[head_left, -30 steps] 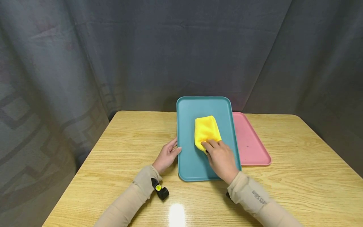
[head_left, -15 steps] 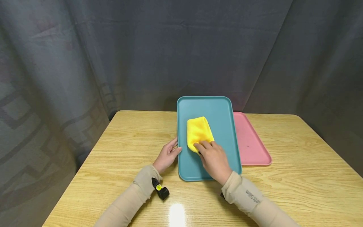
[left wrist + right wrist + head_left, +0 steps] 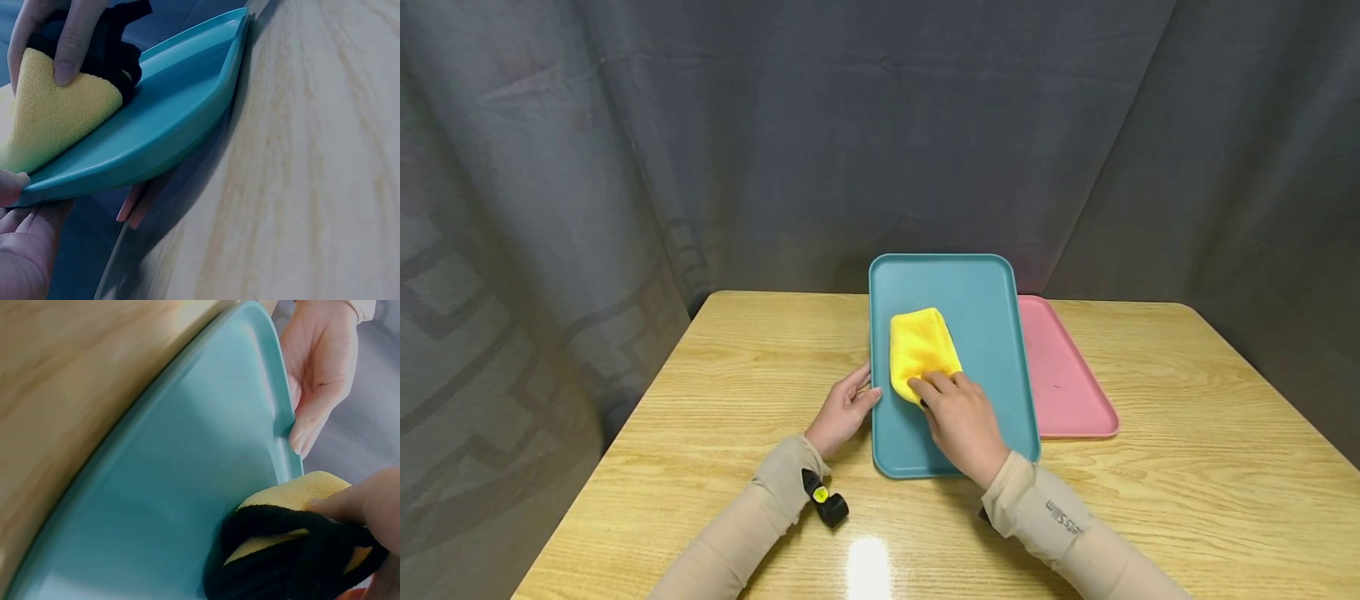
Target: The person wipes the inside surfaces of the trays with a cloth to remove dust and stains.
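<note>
A teal tray (image 3: 981, 333) leans up at a tilt, its lower edge near the wooden table. My left hand (image 3: 842, 412) grips its left rim, thumb on the upper face and fingers underneath, as the left wrist view shows. A folded cloth, yellow on one side and black on the other (image 3: 921, 346), lies against the tray's inner face, left of the middle. My right hand (image 3: 966, 425) pinches its lower end; in the right wrist view the dark side of the cloth (image 3: 275, 569) bunches under my fingers.
Behind the teal tray, to the right, a pink tray (image 3: 1067, 383) lies on the wooden table (image 3: 1187, 433), with a small dark mark on it. Grey curtains (image 3: 880, 142) hang beyond the table's far edge and at both sides.
My right hand has slid the cloth leftward across the teal tray, from near its middle toward the left rim. The left hand and both trays have stayed practically still.
</note>
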A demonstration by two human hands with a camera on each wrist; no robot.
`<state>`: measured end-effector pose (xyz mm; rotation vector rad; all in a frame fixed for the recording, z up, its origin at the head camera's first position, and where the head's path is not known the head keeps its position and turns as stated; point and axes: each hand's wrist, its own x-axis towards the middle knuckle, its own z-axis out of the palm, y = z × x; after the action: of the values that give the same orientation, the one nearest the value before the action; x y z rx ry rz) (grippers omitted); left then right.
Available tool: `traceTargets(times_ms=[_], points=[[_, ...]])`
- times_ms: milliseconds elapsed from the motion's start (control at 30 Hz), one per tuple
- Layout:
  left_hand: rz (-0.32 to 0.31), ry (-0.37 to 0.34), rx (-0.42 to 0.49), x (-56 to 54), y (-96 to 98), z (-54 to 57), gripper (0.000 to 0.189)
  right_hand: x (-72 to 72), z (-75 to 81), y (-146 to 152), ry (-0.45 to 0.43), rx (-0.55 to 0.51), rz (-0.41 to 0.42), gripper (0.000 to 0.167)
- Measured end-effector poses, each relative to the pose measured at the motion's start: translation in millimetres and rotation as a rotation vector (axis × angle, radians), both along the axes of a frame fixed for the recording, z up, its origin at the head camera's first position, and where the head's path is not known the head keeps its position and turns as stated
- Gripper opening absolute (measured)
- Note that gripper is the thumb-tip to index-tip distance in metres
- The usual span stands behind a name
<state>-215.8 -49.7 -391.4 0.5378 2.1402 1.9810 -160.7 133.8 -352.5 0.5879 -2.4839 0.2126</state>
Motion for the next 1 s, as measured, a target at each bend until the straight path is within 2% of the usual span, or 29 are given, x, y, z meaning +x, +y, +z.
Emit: traceTargets(times_ms=[333, 467, 700, 1000], points=[[-0.012, -0.025, 0.013, -1.4, -0.1, -1.1, 0.055, -0.8, -1.1, -4, 0.009, 0.004, 0.022, 0.036], [-0.016, 0.001, 0.000, -1.7, -0.2, -1.5, 0.056, -0.3, -0.7, -6, -0.002, 0.004, 0.017, 0.036], [0.003, -0.023, -0.015, 0.0, -0.1, 0.3, 0.056, 0.2, -0.9, -9, -0.008, 0.010, 0.017, 0.036], [0.009, 0.004, -0.019, -0.4, 0.2, 0.4, 0.054, 1.5, 0.3, -12, -0.014, 0.010, 0.025, 0.036]])
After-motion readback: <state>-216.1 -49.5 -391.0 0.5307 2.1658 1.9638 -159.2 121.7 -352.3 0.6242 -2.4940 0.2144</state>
